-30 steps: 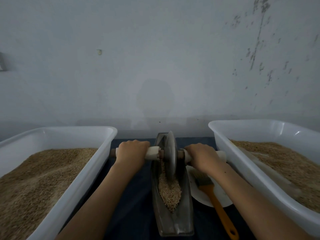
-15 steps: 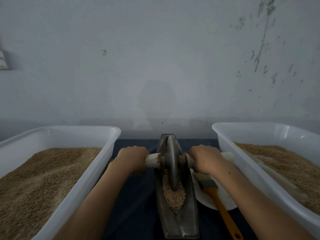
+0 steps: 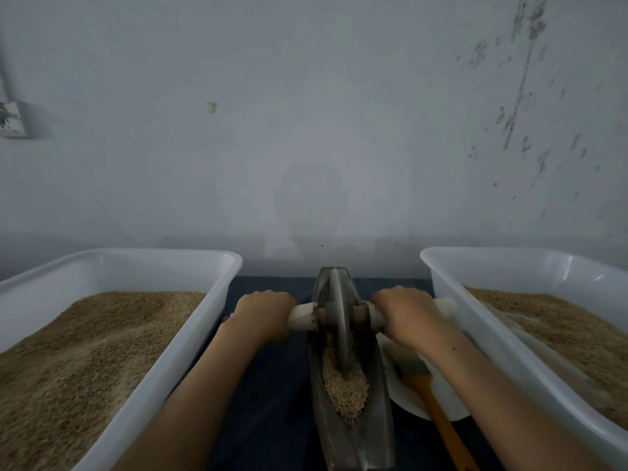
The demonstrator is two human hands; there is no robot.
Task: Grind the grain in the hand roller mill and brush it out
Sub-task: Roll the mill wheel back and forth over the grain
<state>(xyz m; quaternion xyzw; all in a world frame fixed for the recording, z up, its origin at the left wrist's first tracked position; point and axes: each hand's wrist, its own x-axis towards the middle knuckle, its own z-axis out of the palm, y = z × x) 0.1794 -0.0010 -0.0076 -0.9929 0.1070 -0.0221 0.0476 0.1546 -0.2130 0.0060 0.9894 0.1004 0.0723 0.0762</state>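
Grinding step in hand. The left hand [image 3: 263, 316] and right hand [image 3: 406, 314] each wrap curled fingers round the pale axle handle [image 3: 302, 316] on either side of the grinding wheel [image 3: 337, 321], which stands upright in the boat-shaped metal trough [image 3: 353, 436]. Grain [image 3: 345, 389] lies heaped in the trough just in front of the wheel. The brush [image 3: 416, 372] rests untouched on a white plate [image 3: 452, 399] (right of the trough). Risks, as judged: uneven pressure could tilt the wheel and spill grain over the trough's sides onto the dark cloth [image 3: 272, 385]; the right handle end sits close to the right-hand tub [image 3: 441, 266] and may knock it.
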